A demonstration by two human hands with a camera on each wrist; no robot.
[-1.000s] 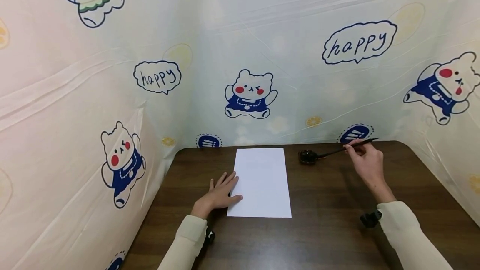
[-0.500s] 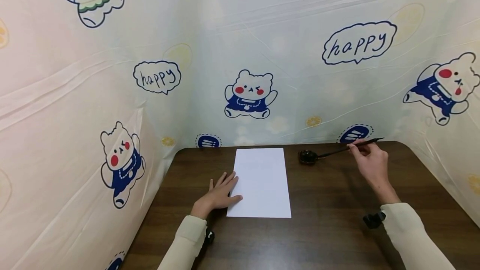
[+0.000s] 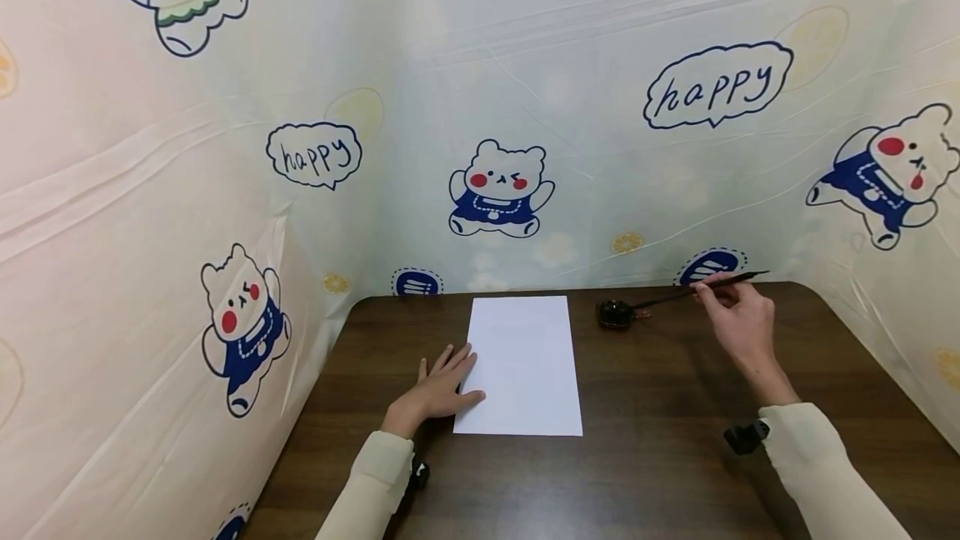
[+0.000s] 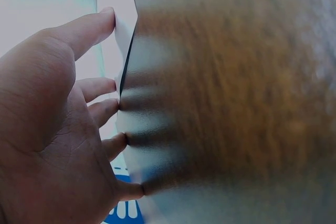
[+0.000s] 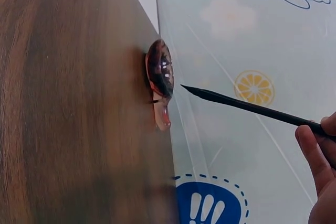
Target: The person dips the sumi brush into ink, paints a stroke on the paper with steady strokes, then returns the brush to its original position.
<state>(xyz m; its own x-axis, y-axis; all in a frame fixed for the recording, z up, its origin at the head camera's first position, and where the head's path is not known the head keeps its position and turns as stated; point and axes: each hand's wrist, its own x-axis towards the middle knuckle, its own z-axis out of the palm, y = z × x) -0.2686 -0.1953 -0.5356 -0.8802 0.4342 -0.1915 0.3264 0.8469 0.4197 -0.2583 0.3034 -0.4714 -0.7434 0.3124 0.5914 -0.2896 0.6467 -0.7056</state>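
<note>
A sheet of white paper (image 3: pixel 525 365) lies upright-wise on the brown table. My left hand (image 3: pixel 433 397) rests along its left edge with fingers spread, the thumb and some fingertips on the sheet. In the left wrist view those fingertips (image 4: pixel 118 145) press down at the paper's border. At the back right, my right hand (image 3: pixel 738 327) pinches a slim dark writing brush (image 5: pixel 252 108) by its shaft. The brush's black pointed tip hangs just above a small amber-brown ink dish (image 3: pixel 617 314) with a short handle (image 5: pixel 161 115). Dark, shiny liquid shows in the dish.
The wooden table (image 3: pixel 637 473) ends at the back against a printed cloth curtain (image 3: pixel 585 148) with bears and "happy" bubbles. The curtain also encloses both sides. Small black wrist cameras (image 3: pixel 746 437) sit at both sleeves.
The right hand first shifted slightly right, drawing the brush along. Since then the brush has lifted a little off the dish, so the dish's handle shows. The left hand and paper stay still.
</note>
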